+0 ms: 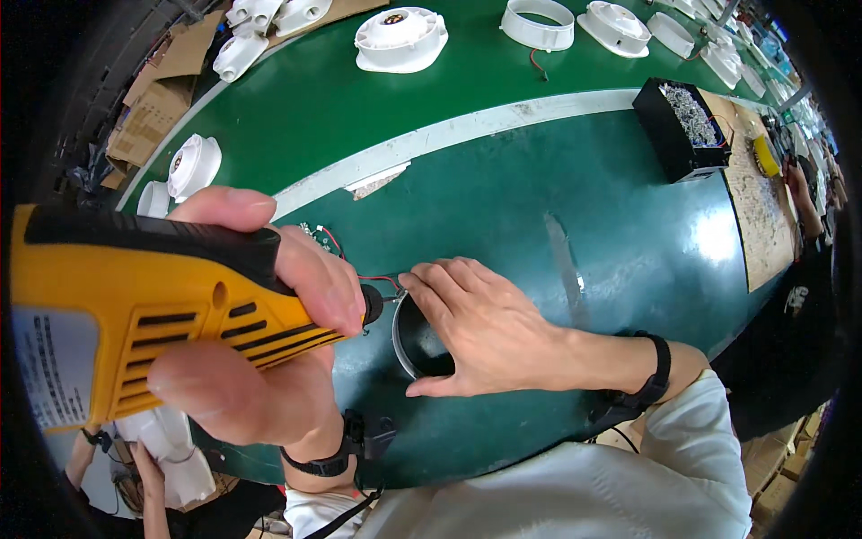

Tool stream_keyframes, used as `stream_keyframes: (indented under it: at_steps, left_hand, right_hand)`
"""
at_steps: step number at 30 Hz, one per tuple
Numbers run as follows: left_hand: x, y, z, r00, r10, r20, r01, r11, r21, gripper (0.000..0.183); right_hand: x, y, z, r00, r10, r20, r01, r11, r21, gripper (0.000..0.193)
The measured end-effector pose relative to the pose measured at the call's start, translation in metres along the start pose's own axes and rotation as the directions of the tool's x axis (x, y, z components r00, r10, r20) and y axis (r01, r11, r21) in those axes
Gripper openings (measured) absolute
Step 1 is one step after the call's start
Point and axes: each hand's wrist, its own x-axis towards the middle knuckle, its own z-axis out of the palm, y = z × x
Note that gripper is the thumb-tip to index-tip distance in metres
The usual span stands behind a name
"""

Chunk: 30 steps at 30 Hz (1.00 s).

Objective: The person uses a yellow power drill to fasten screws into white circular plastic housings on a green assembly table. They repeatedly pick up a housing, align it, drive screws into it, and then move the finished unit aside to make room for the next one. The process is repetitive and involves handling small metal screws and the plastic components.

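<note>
My left hand [310, 278] is wrapped round a yellow and black electric screwdriver [260, 310], which slants across the left of the view. Its narrow tip meets the upper left edge of a thin white ring [400, 348] standing on the green table. Over the ring's right side curves my right hand [480, 328], fingertips at the top and thumb at the bottom, gripping it. From near the screwdriver's tip, a red wire [379, 278] leads left toward a small pile of screws [314, 234]. My right hand hides part of the ring.
Beyond a pale divider strip [449, 135], a green belt [296, 99] bears several white plastic housings [400, 39] and rings [537, 24]. A black bin of screws [682, 130] stands at right beside a brown board [763, 198]. Other people's hands show at lower left [148, 472] and far right.
</note>
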Motion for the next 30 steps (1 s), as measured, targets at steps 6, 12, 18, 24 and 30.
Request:
stream_keyframes:
  at_steps: [6, 12, 18, 24, 30]
  left_hand:
    - [0.001, 0.003, -0.004, 0.999, -0.031, -0.007, 0.031, 0.999, 0.007, 0.074]
    - [-0.001, 0.008, 0.001, 0.993, -0.064, -0.103, 0.074, 0.992, 0.099, 0.077]
    - [0.002, 0.005, 0.0, 0.997, -0.063, -0.037, 0.065, 0.996, 0.062, 0.075]
    - [0.003, 0.001, 0.0, 0.997, -0.071, -0.005, 0.071, 0.997, 0.023, 0.073]
    - [0.005, 0.004, -0.004, 0.997, -0.061, -0.055, 0.063, 0.997, 0.037, 0.071]
  right_hand:
    - [0.001, 0.0, 0.0, 1.0, -0.004, 0.0, 0.004, 1.0, 0.021, 0.088]
    - [0.002, 0.0, 0.0, 1.0, -0.011, 0.002, 0.01, 0.999, 0.053, 0.087]
    - [0.002, 0.0, -0.001, 1.0, -0.019, 0.0, 0.019, 0.999, 0.035, 0.088]
    - [0.002, 0.002, -0.001, 1.0, -0.019, 0.022, 0.019, 1.0, 0.022, 0.088]
    - [0.004, 0.001, -0.003, 0.999, -0.028, -0.023, 0.029, 0.999, 0.024, 0.083]
